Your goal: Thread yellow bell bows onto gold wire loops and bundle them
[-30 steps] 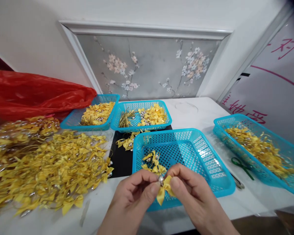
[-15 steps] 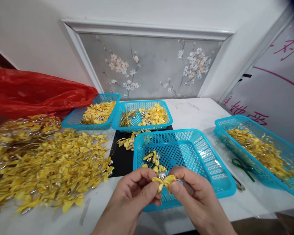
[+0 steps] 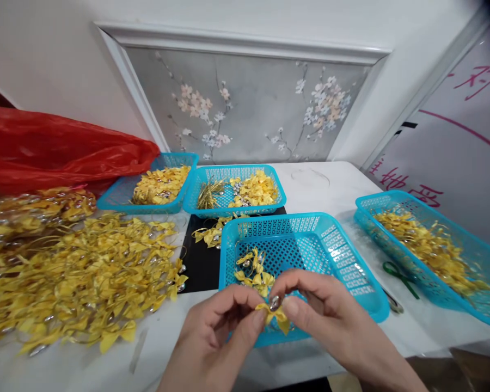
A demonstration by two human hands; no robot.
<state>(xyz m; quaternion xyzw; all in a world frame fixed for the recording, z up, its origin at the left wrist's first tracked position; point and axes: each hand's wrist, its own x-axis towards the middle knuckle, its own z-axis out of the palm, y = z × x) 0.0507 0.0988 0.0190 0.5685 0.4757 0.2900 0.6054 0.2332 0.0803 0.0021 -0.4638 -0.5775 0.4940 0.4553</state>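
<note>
Between my two hands is a yellow ribbon bow (image 3: 278,318) with a small silver bell (image 3: 275,303) at its middle. My left hand (image 3: 224,332) pinches the bow's left loop between thumb and forefinger. On the other side my right hand (image 3: 322,310) is closed, its thumb and forefinger at the bell and the bow's right part. Both hands are over the near edge of a blue plastic basket (image 3: 353,272). Several yellow bows with bells (image 3: 253,267) lie inside it on the left, partly covered by my fingers.
A big heap of yellow bows (image 3: 85,277) spreads over the table's left. Behind stand two blue baskets (image 3: 191,204) (image 3: 118,201) with bows, beside a red plastic bag (image 3: 61,147). Another basket (image 3: 424,256) of bows is at right, near a green ribbon loop (image 3: 400,279).
My right hand has shifted its fingers up and over the bell. The bow has tilted, its right loop now pointing downward. The view has moved slightly.
</note>
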